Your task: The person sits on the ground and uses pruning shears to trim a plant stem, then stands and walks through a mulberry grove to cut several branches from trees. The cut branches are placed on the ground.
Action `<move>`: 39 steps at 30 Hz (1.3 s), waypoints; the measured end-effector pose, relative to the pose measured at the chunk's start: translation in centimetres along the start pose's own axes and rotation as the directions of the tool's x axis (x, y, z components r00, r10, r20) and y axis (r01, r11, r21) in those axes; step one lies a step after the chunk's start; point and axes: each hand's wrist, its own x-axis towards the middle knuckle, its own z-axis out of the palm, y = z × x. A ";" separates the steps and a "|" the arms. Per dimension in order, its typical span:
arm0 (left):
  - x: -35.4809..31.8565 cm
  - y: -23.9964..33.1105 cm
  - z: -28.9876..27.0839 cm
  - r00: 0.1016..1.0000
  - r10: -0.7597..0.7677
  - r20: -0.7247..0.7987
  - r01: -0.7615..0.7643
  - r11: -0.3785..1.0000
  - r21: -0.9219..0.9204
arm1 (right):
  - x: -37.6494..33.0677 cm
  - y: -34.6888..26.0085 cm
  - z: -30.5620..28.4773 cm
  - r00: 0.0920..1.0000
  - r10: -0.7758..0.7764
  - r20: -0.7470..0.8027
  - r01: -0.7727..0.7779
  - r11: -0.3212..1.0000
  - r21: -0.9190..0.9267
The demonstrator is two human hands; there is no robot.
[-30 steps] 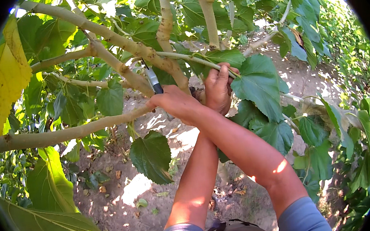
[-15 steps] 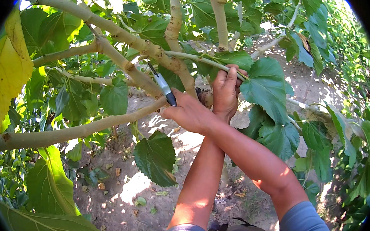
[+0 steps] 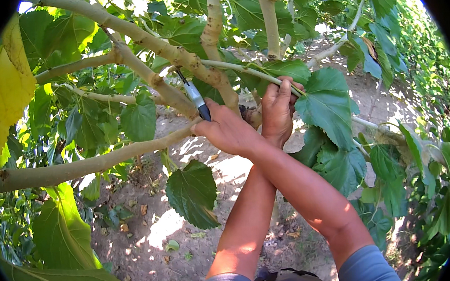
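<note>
Tool (image 3: 195, 96), grey-handled with a dark tip, stands up out of the right hand (image 3: 228, 132), whose fingers are closed round its lower end. Its tip meets the thick branch (image 3: 177, 52) just above. The forearms cross, so the left hand (image 3: 277, 109) sits to the right, fingers wrapped round a thin green shoot (image 3: 240, 69). Beyond lie a big leaf (image 3: 329, 104) and bare soil (image 3: 153, 243).

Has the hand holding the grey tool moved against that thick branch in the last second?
Yes, slightly. The right hand has drawn down from the thick diagonal branch, baring more of the grey-handled tool.
</note>
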 end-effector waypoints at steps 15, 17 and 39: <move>-0.1 -0.1 0.1 1.000 0.017 0.015 -0.016 0.999 -0.029 | 2.8 -3.2 0.0 1.000 0.021 0.020 -0.018 0.988 -0.152; -0.2 0.0 0.2 0.999 0.031 -0.013 -0.031 1.000 0.002 | 2.8 -3.0 0.1 0.997 0.070 0.016 -0.068 0.990 -0.124; 0.3 0.3 -0.2 1.000 -0.017 -0.001 0.017 1.000 -0.009 | 2.0 -3.7 -1.0 0.964 0.240 0.110 -0.252 0.962 0.104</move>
